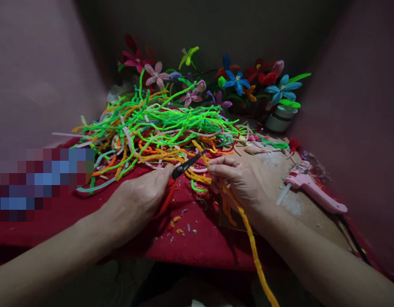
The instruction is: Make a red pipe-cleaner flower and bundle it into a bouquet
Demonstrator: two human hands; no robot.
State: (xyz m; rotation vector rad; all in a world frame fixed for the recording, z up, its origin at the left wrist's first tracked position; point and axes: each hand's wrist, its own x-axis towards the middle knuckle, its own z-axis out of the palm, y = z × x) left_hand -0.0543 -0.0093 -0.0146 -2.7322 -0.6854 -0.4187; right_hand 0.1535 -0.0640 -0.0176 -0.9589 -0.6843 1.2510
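Note:
My left hand point(137, 200) is closed around a pair of red-handled scissors point(190, 164), whose dark pointed blades reach up and right. The blade tips lie at a yellow-orange chenille stem point(254, 251), close to my right fingertips. My right hand point(237, 177) pinches that stem between thumb and fingers. One long length of it hangs below the hand, past the table's front edge. A shorter orange piece point(227, 209) dangles beneath the palm. Whether the blades are parted cannot be made out.
A tangled heap of green, orange and pink chenille stems point(180, 123) lies ahead. Behind it stand chenille flowers point(237, 82) and a pale jar point(281, 118). A pink glue gun point(315, 192) rests on cardboard point(273, 170) at right. Small scraps point(179, 230) dot the red cloth point(197, 251).

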